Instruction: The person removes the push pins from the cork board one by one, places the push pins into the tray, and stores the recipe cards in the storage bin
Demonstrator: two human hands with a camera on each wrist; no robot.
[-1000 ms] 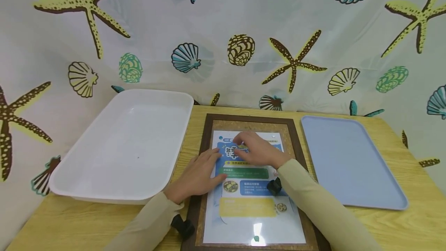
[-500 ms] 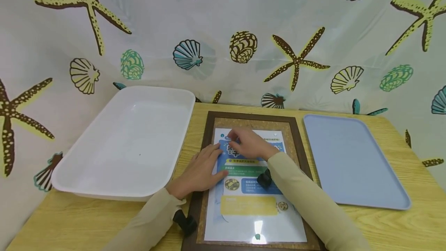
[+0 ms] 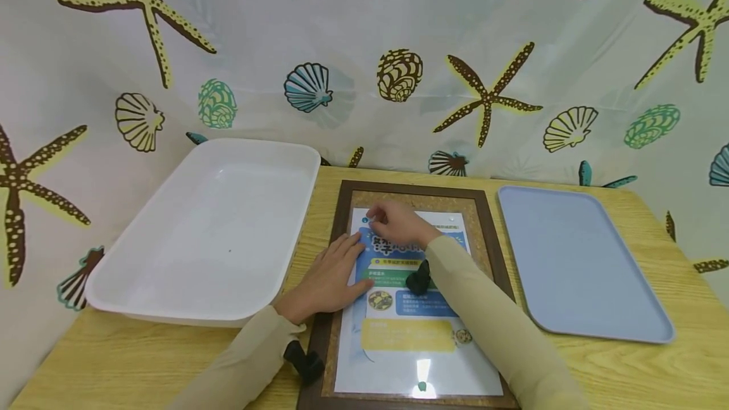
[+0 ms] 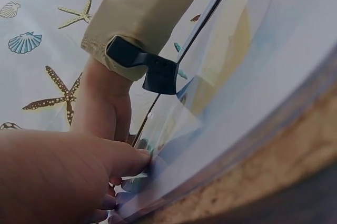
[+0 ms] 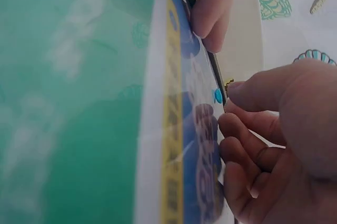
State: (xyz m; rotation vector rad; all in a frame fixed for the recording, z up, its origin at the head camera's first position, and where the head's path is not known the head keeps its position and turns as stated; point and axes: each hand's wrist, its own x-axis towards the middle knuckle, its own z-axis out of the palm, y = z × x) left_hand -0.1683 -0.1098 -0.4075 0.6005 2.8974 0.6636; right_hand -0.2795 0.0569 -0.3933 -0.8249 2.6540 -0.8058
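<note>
Over the last second the right hand (image 3: 397,221) has moved left and slightly farther, from above the printed heading to the blue pin (image 5: 217,95) at the far left corner of the sheet (image 3: 376,375). Its fingers are bent, with thumb and forefinger narrowly apart beside the pin; whether they grip it cannot be told. The left hand (image 3: 330,277) has kept its place, fingers extended and thumb spread wide, lying over the left edge of the sheet and holding nothing. The sheet lies on the framed board (image 3: 416,190), between the white tray (image 3: 199,226) at left and the blue tray (image 3: 586,258) at right. A pale pin (image 3: 452,219) stands at its far right corner and a green pin (image 3: 422,386) at its near edge. In this inspector's judgement, the shift brings the work to the blue pin, with the left hand steadying the sheet.
</note>
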